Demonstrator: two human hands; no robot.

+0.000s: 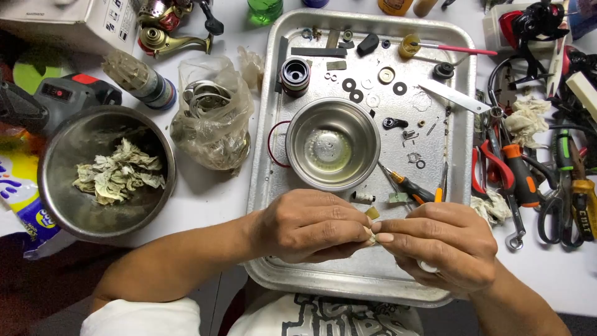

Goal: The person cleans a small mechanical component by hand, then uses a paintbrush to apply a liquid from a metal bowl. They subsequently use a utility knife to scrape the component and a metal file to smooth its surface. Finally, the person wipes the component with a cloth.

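Two hands, left hand (309,225) and right hand (443,245), two steel bowls (333,144), one tray (460,124).

Both forearms are bare, the left hand (308,225) and right hand (443,246) wear no gloves or rings, a white short sleeve (134,316) covers the left upper arm, and the white shirt (323,317) carries a black graphic print.

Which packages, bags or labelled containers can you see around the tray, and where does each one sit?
Cardboard box: top left corner, white, rectangular.
Clear plastic bag: left of the metal tray, crumpled, holding metal parts.
Wrapped can: left of that bag, lying tilted, dark body under plastic.
Printed packet: left edge under the large steel bowl, yellow, white and blue.
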